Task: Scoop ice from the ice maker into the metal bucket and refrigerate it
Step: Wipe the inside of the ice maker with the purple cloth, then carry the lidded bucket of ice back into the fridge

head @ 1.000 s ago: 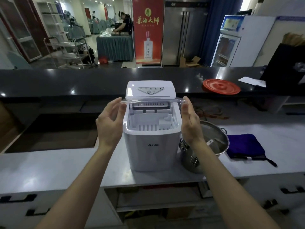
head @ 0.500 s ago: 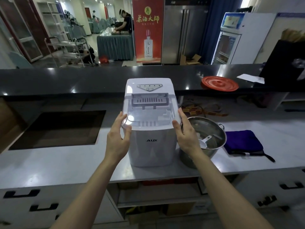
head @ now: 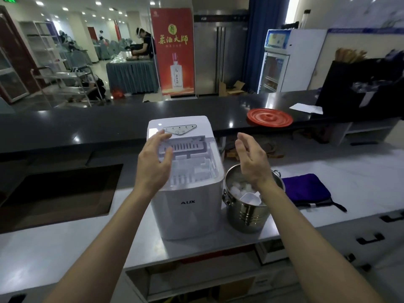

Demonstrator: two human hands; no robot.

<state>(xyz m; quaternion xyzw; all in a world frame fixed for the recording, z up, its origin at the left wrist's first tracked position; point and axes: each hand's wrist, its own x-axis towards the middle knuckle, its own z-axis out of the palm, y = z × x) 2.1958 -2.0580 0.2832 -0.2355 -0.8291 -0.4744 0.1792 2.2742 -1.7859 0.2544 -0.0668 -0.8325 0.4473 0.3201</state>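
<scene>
Two hands are in view, both yours, and neither holds anything. Your left hand (head: 154, 165) lies over the left part of the clear lid (head: 196, 162) of the ice maker (head: 188, 206), its fingers (head: 157, 136) spread and relaxed. Whether the palm touches the lid or hovers just above it cannot be told. Your right hand (head: 251, 162) is raised in the air to the right of the machine, above the metal bucket (head: 247, 215). The palm is turned inward, and the fingers (head: 242, 141) are straight, released and touching nothing.

The ice maker, white and marked "AUX" on its front, stands upright on the pale lower worktop (head: 65, 248), near the front edge. Its lid is down, and the inner tray shows through it.

The metal bucket stands upright just beside the machine's right wall; contact between them cannot be confirmed. It holds ice (head: 237, 189), with a white scoop (head: 251, 199) resting on top.

A purple cloth (head: 306, 189) lies flat on the same worktop, right of the bucket and apart from it. A red round disc (head: 270, 117) sits on the dark upper worktop (head: 109, 121) behind, with a white sheet of paper (head: 306, 108) further right. A dark rectangular recess (head: 59, 193) is set into the lower worktop at the left.
</scene>
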